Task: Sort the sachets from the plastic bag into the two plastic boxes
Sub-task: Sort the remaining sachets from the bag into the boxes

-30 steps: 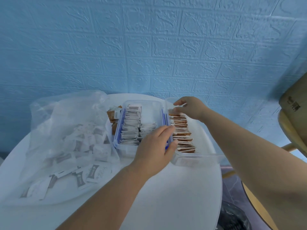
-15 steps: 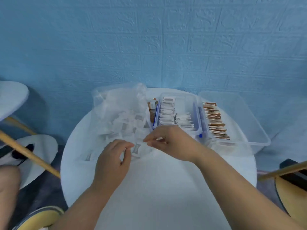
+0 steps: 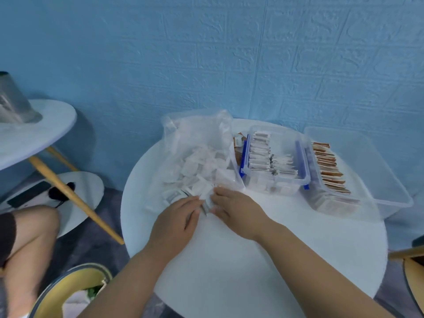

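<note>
A clear plastic bag [image 3: 195, 143] full of white sachets lies on the round white table [image 3: 286, 260], left of the boxes. My left hand [image 3: 176, 221] and my right hand [image 3: 236, 212] meet at the bag's near edge, and together they pinch a white sachet [image 3: 206, 200] between the fingertips. The blue-clipped box [image 3: 275, 182] holds rows of white sachets. To its right the larger clear box [image 3: 390, 180] holds a row of brown sachets [image 3: 328, 166] along its left side.
A few brown sachets [image 3: 238, 143] lie between the bag and the blue-clipped box. A second white table [image 3: 34, 131] with a metal vessel stands at the left, a person's knee [image 3: 29, 228] below it. A yellow-rimmed bowl [image 3: 68, 292] sits at the lower left.
Both hands left the boxes and came to the bag's near edge. They closed together on a white sachet. The view swung left and down.
</note>
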